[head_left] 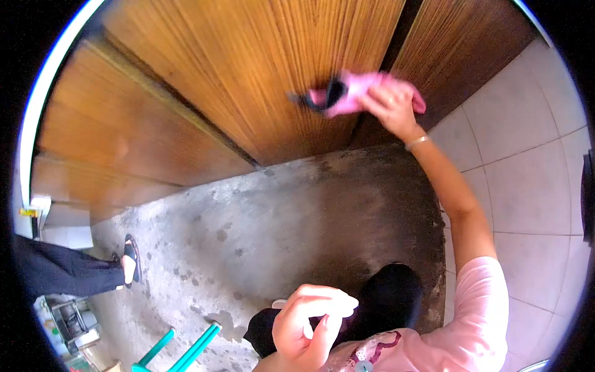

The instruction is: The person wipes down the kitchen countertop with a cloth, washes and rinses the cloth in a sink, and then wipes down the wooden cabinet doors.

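My right hand (392, 106) is stretched out at the upper right, its fingers closed around a pink cloth (352, 90) against the brown wooden panel (273, 68). Motion smears the cloth a little. A dark curved piece (335, 93) shows at the cloth's left end; whether it belongs to the cloth or the panel I cannot tell. Close to my body, low in the view, my left hand (310, 325) is curled with thumb and fingertips together. Anything inside those fingers is too hidden and overexposed to make out.
White tiles (520, 180) cover the wall on the right. Below the panels lies a grey concrete floor (248, 229) with dark damp patches. Another person's leg (68, 270) and sandalled foot (131, 263) are at the left. A green stool's legs (192, 350) stand at the lower left.
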A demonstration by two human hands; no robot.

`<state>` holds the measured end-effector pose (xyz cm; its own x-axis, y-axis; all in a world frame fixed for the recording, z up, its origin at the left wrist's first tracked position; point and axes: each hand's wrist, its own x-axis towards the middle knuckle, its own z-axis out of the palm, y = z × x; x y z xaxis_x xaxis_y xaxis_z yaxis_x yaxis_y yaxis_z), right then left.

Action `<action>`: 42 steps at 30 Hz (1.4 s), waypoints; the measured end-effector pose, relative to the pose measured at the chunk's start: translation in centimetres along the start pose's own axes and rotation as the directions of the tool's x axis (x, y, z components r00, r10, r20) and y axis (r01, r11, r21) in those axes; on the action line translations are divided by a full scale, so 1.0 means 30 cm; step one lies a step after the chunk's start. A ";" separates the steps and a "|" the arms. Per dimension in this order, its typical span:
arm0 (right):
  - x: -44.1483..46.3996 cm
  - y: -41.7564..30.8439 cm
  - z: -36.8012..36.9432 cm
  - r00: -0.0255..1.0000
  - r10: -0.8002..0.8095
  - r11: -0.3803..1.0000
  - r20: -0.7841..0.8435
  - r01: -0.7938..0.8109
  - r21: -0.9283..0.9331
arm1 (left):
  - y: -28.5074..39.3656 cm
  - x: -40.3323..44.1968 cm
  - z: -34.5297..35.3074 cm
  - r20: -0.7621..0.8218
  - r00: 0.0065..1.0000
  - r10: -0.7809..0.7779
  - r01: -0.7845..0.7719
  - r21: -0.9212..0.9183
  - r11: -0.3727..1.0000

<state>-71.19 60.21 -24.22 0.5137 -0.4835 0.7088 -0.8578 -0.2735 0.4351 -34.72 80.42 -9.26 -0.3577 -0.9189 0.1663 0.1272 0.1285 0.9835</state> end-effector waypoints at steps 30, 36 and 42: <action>1.283 -0.092 -0.577 0.936 -0.253 0.964 -0.246 0.223 -0.146 | -0.066 0.820 -0.478 -0.238 0.600 0.764 -0.337 0.791 0.511; 1.387 0.088 -0.406 0.703 -0.646 0.743 -0.298 0.488 -0.459 | -0.039 0.969 -0.659 0.022 0.485 0.874 -0.254 0.960 0.117; 1.284 0.099 -0.429 0.997 0.028 0.742 0.073 0.028 -0.670 | -0.055 1.115 -1.087 -0.606 0.088 0.791 -0.500 0.660 0.561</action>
<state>-53.73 51.47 11.51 0.4869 -0.5502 0.6783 -0.6107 0.3408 0.7148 -16.71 37.30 -7.63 0.6298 -0.2048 0.7492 -0.3603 0.7775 0.5154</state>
